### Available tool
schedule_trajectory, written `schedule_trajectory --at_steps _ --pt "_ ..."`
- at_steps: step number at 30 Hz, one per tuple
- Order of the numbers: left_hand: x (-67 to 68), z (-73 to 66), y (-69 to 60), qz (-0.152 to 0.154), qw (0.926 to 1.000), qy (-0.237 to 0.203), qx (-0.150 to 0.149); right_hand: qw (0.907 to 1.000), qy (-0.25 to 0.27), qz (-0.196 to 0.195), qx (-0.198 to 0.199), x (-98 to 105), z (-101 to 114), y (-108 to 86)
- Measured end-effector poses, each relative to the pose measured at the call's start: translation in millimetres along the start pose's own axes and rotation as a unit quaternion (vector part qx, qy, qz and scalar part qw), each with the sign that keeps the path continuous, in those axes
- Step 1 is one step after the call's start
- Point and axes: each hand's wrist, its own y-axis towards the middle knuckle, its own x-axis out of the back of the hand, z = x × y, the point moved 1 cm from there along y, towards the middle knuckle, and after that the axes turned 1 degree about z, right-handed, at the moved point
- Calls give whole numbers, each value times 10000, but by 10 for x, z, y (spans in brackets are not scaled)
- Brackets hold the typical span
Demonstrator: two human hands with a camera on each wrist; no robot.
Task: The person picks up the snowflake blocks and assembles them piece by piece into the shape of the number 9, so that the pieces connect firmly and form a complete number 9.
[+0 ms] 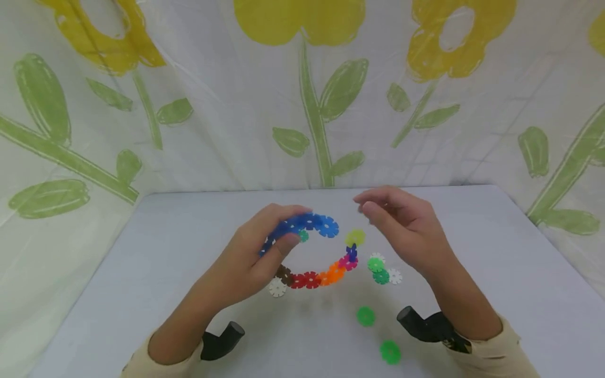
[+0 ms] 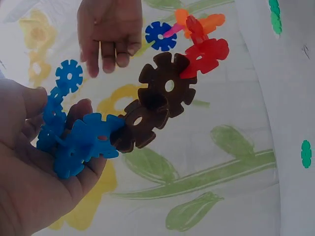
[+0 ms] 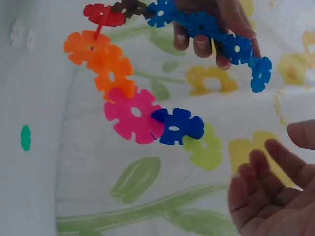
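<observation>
A curved chain of notched plastic discs hangs above the table, its blue part [image 1: 326, 226] gripped by my left hand [image 1: 255, 252]. From there it runs through brown discs [image 2: 169, 85], red ones [image 1: 311, 280], orange ones [image 3: 112, 73], a pink disc [image 3: 134, 115] and a dark blue disc [image 3: 177, 127] to a yellow-green disc [image 1: 355, 238] at the end. The two ends stand apart. My right hand [image 1: 411, 231] is raised to the right of the yellow-green end, fingers loosely bent, holding nothing and not touching the chain.
On the table [image 1: 179, 220] lie loose discs: a white one [image 1: 277, 287] at the left, green [image 1: 381, 276] and white [image 1: 395, 276] ones grouped at the right, and two green ones [image 1: 366, 316] [image 1: 390, 352] nearer the front. A flower-printed curtain [image 1: 212, 105] stands behind.
</observation>
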Motion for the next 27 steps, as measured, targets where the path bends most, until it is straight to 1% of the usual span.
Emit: schedule_trajectory --at_steps 1,2,4,6,7,8,9,11,13,16,19,22,27 --pt "-2 18 -3 -95 9999 -55 24 9994 -235 99 -218 3 -12 1" --pt "-5 36 -9 -190 9997 -119 69 9980 -361 283 -436 0 -31 6" --pt "-9 59 -17 -401 9987 -272 160 9913 -534 783 -911 -24 -59 15" --pt "-12 77 -20 -601 9969 -450 222 9832 -563 1228 -1229 -57 -83 20" --pt "-12 78 -17 -675 9959 -515 309 9806 -484 1356 -1329 -73 -90 21" --pt "-12 75 -15 -735 9949 -549 417 9798 -404 1427 -1341 -88 -96 24" --pt "-11 70 -11 -766 9938 -586 545 9803 -333 1447 -1302 -101 -92 24" --pt "-16 63 -2 -711 9917 -645 854 9850 -322 1349 -1030 -115 -83 19" --pt "-33 58 9 -524 9887 -729 1198 9892 -437 1185 -751 -125 -64 6" --pt "-65 63 16 -200 9855 -789 1486 9919 -703 973 -419 -144 -36 -10" --pt "-84 69 17 -43 9856 -697 1539 9927 -759 900 -247 -163 -22 -11" --pt "-85 76 16 -76 9866 -526 1539 9935 -731 864 -133 -174 -21 -10" --pt "-88 92 18 -102 9864 -599 1529 9946 -709 749 132 -191 -25 -12"
